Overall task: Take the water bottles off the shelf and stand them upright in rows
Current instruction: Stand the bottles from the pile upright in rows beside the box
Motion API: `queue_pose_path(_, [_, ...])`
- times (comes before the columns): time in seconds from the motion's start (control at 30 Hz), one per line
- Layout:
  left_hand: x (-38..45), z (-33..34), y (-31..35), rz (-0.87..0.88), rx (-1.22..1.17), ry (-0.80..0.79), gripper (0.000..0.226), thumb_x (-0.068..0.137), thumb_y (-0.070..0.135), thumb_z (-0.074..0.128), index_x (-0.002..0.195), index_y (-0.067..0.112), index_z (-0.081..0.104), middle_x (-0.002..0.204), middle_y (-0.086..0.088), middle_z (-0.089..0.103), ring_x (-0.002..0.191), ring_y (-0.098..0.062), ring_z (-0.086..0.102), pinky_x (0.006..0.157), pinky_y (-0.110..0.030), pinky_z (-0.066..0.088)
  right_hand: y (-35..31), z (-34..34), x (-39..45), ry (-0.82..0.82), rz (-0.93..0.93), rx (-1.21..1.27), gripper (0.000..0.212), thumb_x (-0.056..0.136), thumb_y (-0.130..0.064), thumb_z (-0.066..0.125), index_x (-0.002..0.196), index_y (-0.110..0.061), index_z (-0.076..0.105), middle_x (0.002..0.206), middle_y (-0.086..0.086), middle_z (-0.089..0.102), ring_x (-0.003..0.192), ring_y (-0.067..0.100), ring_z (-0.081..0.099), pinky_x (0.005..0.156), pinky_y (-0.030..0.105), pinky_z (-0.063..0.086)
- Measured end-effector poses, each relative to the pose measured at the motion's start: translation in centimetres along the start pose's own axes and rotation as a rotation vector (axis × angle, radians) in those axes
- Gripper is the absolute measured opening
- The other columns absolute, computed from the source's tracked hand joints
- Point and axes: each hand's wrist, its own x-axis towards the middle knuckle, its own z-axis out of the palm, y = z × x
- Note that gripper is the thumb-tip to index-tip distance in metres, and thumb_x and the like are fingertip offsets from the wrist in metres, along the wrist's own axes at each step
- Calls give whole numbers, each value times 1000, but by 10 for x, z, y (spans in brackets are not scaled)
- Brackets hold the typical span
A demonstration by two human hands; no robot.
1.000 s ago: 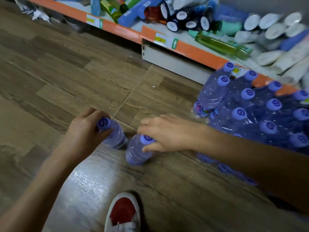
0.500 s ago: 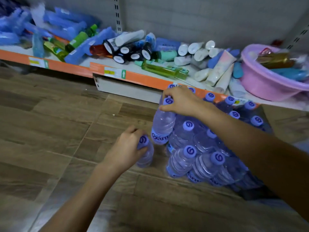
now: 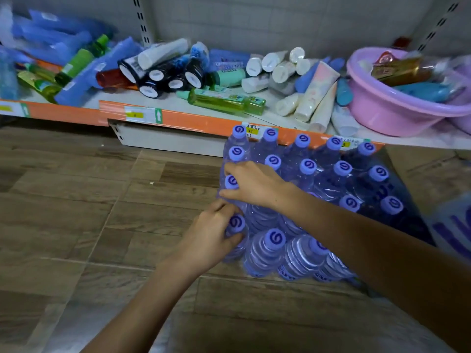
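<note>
Several clear water bottles with purple caps [image 3: 308, 166] stand upright in rows on the wooden floor, just in front of the low shelf [image 3: 198, 124]. My left hand [image 3: 211, 238] grips the neck of the bottle [image 3: 236, 222] at the block's near left corner. My right hand [image 3: 254, 186] holds the top of another bottle [image 3: 231, 181] in the left column, one place farther back. Both bottles stand against the rest of the block.
The shelf holds lying tubes, dark jars [image 3: 158, 77], green bottles [image 3: 226, 101] and blue packets. A pink basin [image 3: 397, 103] with goods sits at its right end. A printed plastic wrap [image 3: 453, 233] lies at the right edge. Wooden floor [image 3: 76, 212] stretches to the left.
Both hands carried their bottles from the open floor to the block's left edge. The right hand lowered its bottle into the left column, and the left hand brought its bottle against the near corner.
</note>
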Motion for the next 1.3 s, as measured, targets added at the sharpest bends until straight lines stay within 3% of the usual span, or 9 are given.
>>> queue_pose_path(0.2, [17,-16,5,4,165,-146,36,74,39,60,102,16,60,112,-3,59,109,-26,55,87,-38,47,25,-35,-24,-5,-67,72,42,86,-45,57,114,-14,54,112,6,57,107,24,53,87,43,45])
queue_pose_path(0.37, [56,-32,76,244,48,-101,31,75,40,47,91,18,63,90,4,60,94,-20,58,82,-33,47,89,-84,-90,162,129,146,18,91,-23,52,99,-9,62,97,9,66,90,25,57,81,36,42])
queue_pose_path(0.53, [101,-2,165,527,6,-396,19,82,26,60,95,12,62,96,-4,67,92,-20,59,82,-30,44,124,-130,-194,45,423,-19,25,90,-26,47,94,-10,66,84,7,63,78,23,55,79,38,47])
queue_pose_path(0.63, [107,18,187,579,166,-559,25,83,33,57,96,12,59,97,-6,66,91,-24,59,84,-40,48,128,-131,-234,26,337,-108,25,81,-21,46,71,-7,65,63,1,55,58,22,53,60,36,51])
queue_pose_path(0.77, [110,34,187,518,341,-645,35,80,39,57,99,10,57,99,-9,65,92,-28,60,84,-45,49,142,-107,-248,-188,439,-15,18,88,-18,52,96,-6,63,93,16,65,88,35,60,80,44,48])
queue_pose_path(0.87, [105,51,186,400,462,-678,42,81,37,62,113,12,52,111,-9,60,99,-27,55,88,-39,47,137,-75,-243,-291,336,18,37,89,-29,57,119,-8,52,113,15,57,101,33,53,82,37,40])
queue_pose_path(0.97, [88,78,195,295,565,-750,56,83,34,62,129,9,44,119,-15,56,109,-30,52,90,-34,42,136,-31,-247,-352,251,-331,58,89,-43,52,134,-13,34,122,14,53,109,32,52,88,38,38])
queue_pose_path(1.07, [62,108,206,227,699,-712,48,86,25,57,130,9,43,124,-16,47,112,-33,50,89,-39,43,142,-13,-263,-152,161,-424,54,90,-42,50,133,-14,32,120,11,56,108,31,55,91,38,35])
queue_pose_path(1.3, [-8,134,237,-44,741,-345,38,83,7,52,120,2,44,123,-20,44,102,-42,55,77,-44,42,141,12,-293,247,232,28,26,88,-25,54,114,-20,52,107,4,60,106,26,51,87,38,26])
